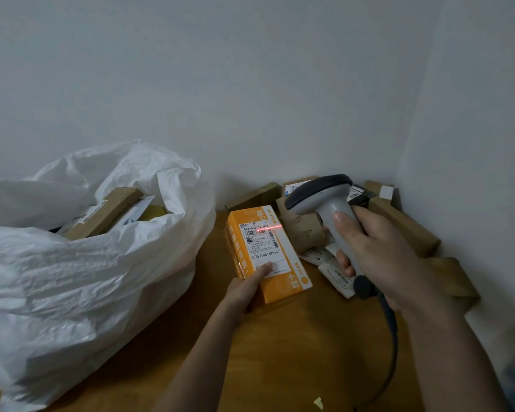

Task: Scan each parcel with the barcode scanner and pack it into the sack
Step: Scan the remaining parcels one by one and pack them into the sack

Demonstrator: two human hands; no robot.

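Gaping beside the worktop (pixel 280 346), the sack (pixel 81 257) waited. Left hand (pixel 244 288) gripped the orange parcel (pixel 266 251); right hand (pixel 381 251) clasped the scanner (pixel 324 200). Its red line clipped the barcode's end, so centring it seemed wise.

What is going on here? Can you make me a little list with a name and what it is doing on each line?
left hand: holds the orange box, thumb on its label
orange box: tilted up off the table, white label facing the scanner
right hand: grips the scanner handle
scanner: aimed at the box, cable hanging below
red line: falls across the label's barcode
sack: white, open, left of the box, parcels inside
brown parcels: piled in the corner behind the scanner
table: wooden
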